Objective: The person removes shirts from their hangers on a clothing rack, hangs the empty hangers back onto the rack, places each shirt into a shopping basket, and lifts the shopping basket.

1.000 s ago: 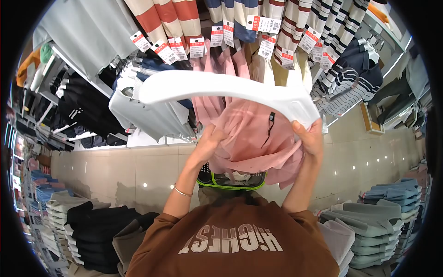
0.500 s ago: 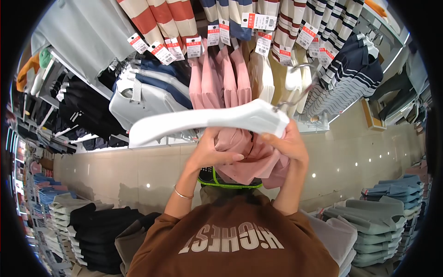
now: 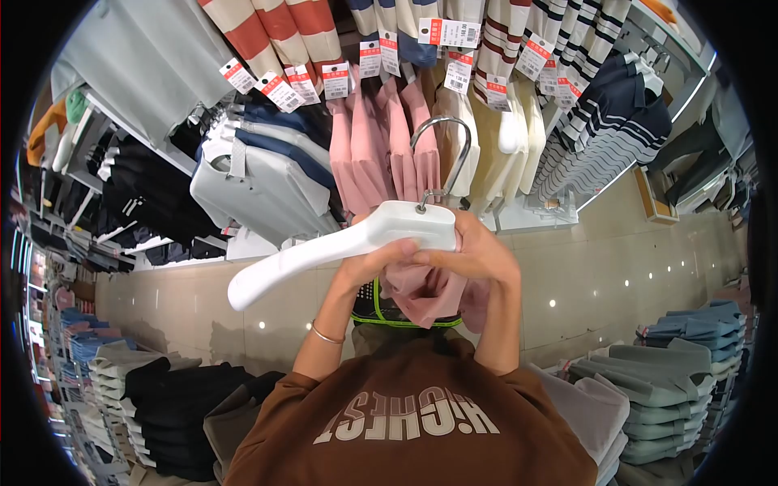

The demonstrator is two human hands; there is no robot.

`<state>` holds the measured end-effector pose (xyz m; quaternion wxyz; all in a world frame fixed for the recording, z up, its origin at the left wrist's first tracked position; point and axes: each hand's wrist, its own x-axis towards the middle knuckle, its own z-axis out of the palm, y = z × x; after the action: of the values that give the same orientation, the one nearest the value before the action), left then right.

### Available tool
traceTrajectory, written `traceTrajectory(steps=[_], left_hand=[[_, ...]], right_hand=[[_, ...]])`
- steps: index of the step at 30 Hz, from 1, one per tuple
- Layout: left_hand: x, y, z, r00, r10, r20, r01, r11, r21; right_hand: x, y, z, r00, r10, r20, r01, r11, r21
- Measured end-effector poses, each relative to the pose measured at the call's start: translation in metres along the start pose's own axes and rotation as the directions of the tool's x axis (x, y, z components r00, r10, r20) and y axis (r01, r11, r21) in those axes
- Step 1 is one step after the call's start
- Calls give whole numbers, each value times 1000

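Observation:
A white clothes hanger (image 3: 324,253) with a metal hook (image 3: 468,154) is held in front of my chest. Its left arm is bare and points down to the left. Gathered pink cloth of a garment (image 3: 429,296) hangs just below, covering the hanger's other side. My right hand (image 3: 486,255) is closed round the hanger near its neck, thumb across the front. Closed on the bunched pink garment, my left hand (image 3: 374,263) has its thumb against the hanger's lower edge. Both thumbs nearly meet. The fingers behind are partly hidden.
Pink shirts (image 3: 356,158) hang on the rack ahead, beside cream shirts (image 3: 462,154) and grey shirts (image 3: 259,190). Striped garments with price tags (image 3: 335,81) hang above. Folded stacks of black clothes (image 3: 182,413) and green-grey clothes (image 3: 664,389) lie behind on both sides.
The hanger has shifted left and tilted, its bare arm lower. Its hook now stands upright. My right hand has moved left, closer to my left hand, and the pink cloth sits lower.

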<state>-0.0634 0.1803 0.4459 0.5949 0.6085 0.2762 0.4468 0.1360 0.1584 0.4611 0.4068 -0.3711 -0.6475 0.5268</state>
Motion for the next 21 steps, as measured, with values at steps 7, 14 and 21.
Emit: traceTrajectory(steps=[7, 14, 21], left_hand=[[-6, -16, -4, 991, 36, -126, -50, 993, -109], [-14, -25, -28, 954, 31, -299, -129, 941, -313], [-17, -19, -44, 914, 74, -399, -229, 905, -358]], right_hand=[[-4, 4, -11, 997, -66, -47, 61, 992, -109], [-19, 3, -33, 995, -26, -94, 7, 982, -188], [-32, 10, -51, 997, -58, -42, 49, 983, -176]])
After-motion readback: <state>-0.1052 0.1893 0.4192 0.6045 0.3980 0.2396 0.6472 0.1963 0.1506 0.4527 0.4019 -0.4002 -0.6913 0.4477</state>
